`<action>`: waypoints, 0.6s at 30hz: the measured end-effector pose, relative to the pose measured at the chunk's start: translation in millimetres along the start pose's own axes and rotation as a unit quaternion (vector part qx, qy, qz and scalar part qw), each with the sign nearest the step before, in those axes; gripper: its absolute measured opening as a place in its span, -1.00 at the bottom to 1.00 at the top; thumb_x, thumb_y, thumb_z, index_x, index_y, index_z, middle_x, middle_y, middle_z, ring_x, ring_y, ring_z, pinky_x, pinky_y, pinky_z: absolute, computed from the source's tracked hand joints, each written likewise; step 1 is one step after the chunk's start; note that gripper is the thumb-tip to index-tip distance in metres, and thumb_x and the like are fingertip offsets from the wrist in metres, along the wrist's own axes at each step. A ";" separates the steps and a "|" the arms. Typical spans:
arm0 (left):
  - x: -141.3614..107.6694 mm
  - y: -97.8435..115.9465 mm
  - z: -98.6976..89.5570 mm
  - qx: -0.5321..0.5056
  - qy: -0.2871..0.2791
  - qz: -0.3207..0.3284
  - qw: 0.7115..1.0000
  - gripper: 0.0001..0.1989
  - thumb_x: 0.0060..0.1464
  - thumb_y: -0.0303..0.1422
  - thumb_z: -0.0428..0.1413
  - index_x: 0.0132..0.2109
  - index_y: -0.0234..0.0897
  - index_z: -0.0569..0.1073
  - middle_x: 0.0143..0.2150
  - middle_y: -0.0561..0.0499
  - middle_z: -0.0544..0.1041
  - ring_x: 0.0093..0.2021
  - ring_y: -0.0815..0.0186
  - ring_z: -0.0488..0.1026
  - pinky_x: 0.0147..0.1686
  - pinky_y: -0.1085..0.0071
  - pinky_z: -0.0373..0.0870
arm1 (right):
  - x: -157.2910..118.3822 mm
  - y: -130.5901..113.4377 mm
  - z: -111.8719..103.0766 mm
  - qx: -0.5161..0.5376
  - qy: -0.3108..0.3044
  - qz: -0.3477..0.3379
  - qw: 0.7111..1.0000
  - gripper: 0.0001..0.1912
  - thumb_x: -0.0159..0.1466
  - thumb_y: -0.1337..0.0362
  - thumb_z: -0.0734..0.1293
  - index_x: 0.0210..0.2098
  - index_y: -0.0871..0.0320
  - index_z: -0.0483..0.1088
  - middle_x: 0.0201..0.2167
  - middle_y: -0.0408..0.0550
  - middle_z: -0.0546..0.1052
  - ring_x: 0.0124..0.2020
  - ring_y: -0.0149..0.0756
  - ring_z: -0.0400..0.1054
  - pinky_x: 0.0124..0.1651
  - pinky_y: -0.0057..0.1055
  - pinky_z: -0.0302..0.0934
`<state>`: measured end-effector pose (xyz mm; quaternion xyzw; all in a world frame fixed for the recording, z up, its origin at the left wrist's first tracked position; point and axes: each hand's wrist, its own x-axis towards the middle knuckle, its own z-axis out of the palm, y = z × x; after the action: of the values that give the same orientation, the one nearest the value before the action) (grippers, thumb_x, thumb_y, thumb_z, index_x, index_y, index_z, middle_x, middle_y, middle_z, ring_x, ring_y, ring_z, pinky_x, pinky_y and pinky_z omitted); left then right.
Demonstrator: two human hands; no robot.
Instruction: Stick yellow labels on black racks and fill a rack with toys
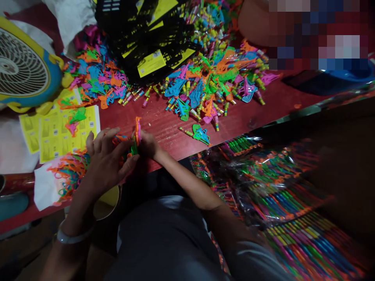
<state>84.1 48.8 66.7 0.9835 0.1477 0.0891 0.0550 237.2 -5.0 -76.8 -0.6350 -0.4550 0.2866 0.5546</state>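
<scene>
The left hand (107,162) is reaching in from below, palm down — its fingers spread and half curled on the small bright toys (136,136) over the red table's edge (164,154) — while the right hand (149,145) is pinching them, fingers nearly closed.

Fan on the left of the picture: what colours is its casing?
The fan's casing is yellow and blue, best seen in the head view.

Both hands (107,164) at colorful plastic pieces (137,134), red table (171,136), yellow-blue fan (23,66), yellow printed sheets (63,132)
</scene>
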 end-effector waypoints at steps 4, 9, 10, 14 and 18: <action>-0.3 -1.9 0.9 0.014 0.008 0.016 1.000 -0.59 0.34 -0.05 0.03 0.09 -0.19 0.55 0.34 -0.31 0.27 0.40 -0.25 0.18 0.40 -0.36 -0.11 | 3.2 5.0 0.9 -0.001 0.000 -0.016 1.000 -0.87 0.31 0.37 0.19 -0.23 0.13 0.38 -0.25 -0.04 0.54 -0.21 -0.23 0.44 -0.08 -0.33 0.36; -1.1 -0.9 1.4 0.014 0.012 0.007 1.000 -0.60 0.33 -0.06 0.02 0.12 -0.17 0.54 0.36 -0.29 0.27 0.42 -0.22 0.15 0.42 -0.31 -0.12 | 0.2 5.6 4.2 0.043 0.021 0.002 0.999 -0.87 0.34 0.35 0.20 -0.23 0.15 0.39 -0.26 -0.04 0.54 -0.23 -0.27 0.45 -0.08 -0.36 0.38; -1.2 -0.6 1.4 0.012 0.013 0.006 1.000 -0.60 0.33 -0.07 0.03 0.12 -0.16 0.54 0.36 -0.30 0.27 0.42 -0.22 0.16 0.43 -0.31 -0.12 | -0.3 4.1 4.4 0.036 0.016 0.003 0.999 -0.88 0.34 0.35 0.22 -0.23 0.15 0.40 -0.26 -0.04 0.55 -0.24 -0.27 0.45 -0.07 -0.36 0.39; -0.8 0.0 1.5 0.015 0.006 -0.002 1.000 -0.60 0.30 -0.07 0.07 0.15 -0.14 0.53 0.37 -0.30 0.27 0.43 -0.22 0.16 0.44 -0.29 -0.12 | -1.5 -8.4 1.9 -0.086 -0.013 -0.017 0.996 -0.89 0.32 0.36 0.31 -0.16 0.15 0.45 -0.15 0.01 0.57 -0.10 -0.21 0.49 0.03 -0.32 0.40; 0.5 0.1 2.6 0.023 0.017 0.001 1.000 -0.57 0.32 -0.04 0.05 0.20 -0.14 0.45 0.38 -0.30 0.25 0.43 -0.19 0.17 0.43 -0.28 -0.10 | -1.8 -23.3 -1.6 -0.171 -0.035 -0.007 0.985 -0.74 0.36 0.33 0.35 0.04 0.20 0.45 0.00 0.08 0.58 0.06 -0.18 0.50 0.11 -0.33 0.39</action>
<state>85.1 48.6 64.3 0.9829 0.1497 0.1025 0.0302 231.7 -7.9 -54.2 -0.7070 -0.5206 0.2231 0.4235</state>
